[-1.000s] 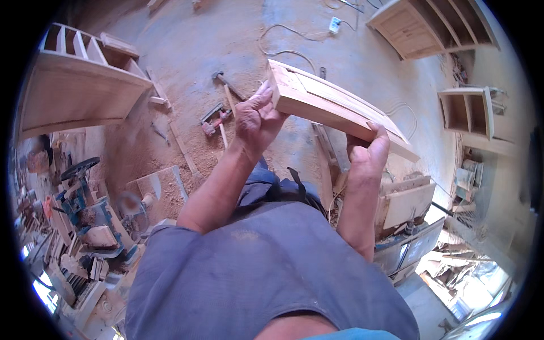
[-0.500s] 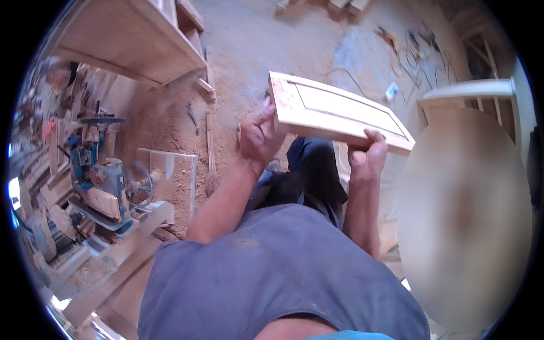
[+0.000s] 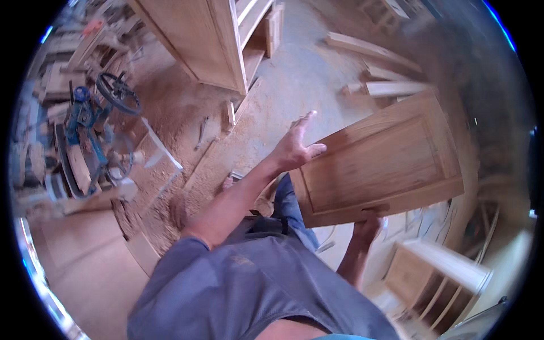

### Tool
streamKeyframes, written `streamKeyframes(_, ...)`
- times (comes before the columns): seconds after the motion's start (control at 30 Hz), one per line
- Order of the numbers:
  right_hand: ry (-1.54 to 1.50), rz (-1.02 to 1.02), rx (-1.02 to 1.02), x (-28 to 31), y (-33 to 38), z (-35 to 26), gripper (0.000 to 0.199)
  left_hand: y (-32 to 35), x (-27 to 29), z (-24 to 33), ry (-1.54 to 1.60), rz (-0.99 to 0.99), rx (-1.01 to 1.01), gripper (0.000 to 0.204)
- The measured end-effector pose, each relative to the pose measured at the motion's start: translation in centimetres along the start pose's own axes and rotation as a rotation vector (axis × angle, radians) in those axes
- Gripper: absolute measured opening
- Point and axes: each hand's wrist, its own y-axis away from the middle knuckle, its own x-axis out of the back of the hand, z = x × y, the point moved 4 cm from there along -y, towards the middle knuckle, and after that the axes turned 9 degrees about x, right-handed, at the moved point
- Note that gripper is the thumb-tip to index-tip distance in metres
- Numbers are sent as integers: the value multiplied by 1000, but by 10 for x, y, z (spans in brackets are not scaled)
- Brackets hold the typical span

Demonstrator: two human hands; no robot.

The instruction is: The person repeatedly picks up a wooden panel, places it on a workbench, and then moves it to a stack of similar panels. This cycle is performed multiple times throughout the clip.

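Observation:
A brown wooden cabinet door [image 3: 374, 161] with a recessed frame around its middle panel is held out before me, its face tilted up. My right hand [image 3: 369, 225] grips its near long edge, some of the fingers hidden behind the wood. Beside the door's left end, my left hand [image 3: 296, 146] has its fingers stretched out and its thumb apart. The thumb is close to the door's corner; whether it touches I cannot tell.
A wooden cabinet [image 3: 195, 42] stands ahead to the left. A blue-green machine with handwheels [image 3: 85, 133] is at the left. Loose lumber [image 3: 391, 88] lies at the far right, an open-sided wooden unit [image 3: 433, 272] near right. Sawdust and a metal tool [image 3: 202, 133] are on the floor.
The view has turned to the right. The door has swung from nearly edge-on to showing its broad face. My left hand has let go of its end; my right hand keeps its hold.

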Motion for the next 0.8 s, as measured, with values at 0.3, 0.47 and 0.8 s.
streamKeyframes(0.3,1027,-935,206,-141,-250,16,16,-182,-9,18,382,194,199,52)
streamKeyframes(0.47,1235,-1378,833,-247,-347,78,14,-220,13,-5,452,439,190,50)
streamKeyframes(0.8,639,-1590,165,-442,-412,295,26,-310,26,-158,38,1153,85,35)
